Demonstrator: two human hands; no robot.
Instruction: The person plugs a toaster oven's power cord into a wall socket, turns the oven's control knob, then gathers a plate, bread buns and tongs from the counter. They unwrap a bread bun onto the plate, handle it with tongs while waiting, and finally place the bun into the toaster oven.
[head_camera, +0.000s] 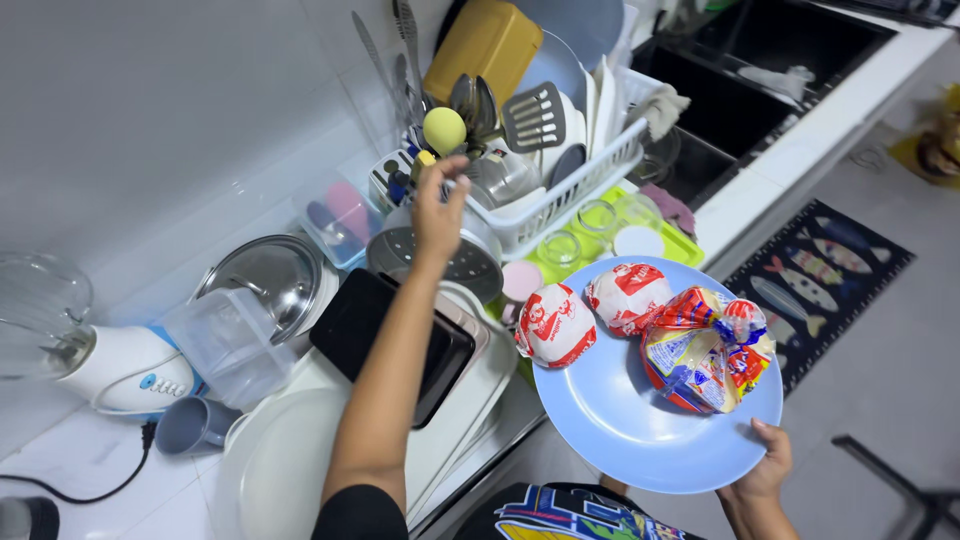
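Note:
My right hand (765, 467) holds a light blue plate (620, 430) by its near rim, out over the counter edge. On the plate lie two round packets wrapped in red and white paper (556, 325) and a bunched red, yellow and blue plastic bag (705, 350). My left hand (438, 210) reaches forward to the utensil holder (392, 180) beside the dish rack. Its fingers are pinched on a small handle just below a yellow-green ball-shaped utensil (444, 129). What the handle belongs to is hidden by the fingers.
A white dish rack (570, 190) holds plates, a slotted spatula and a yellow board. Left of it lie a steel lid (265, 275), a clear tub, a grey mug, a blender base (125, 370), a black tray and white plates. A black sink (760, 90) sits at far right; a fish-patterned mat lies on the floor.

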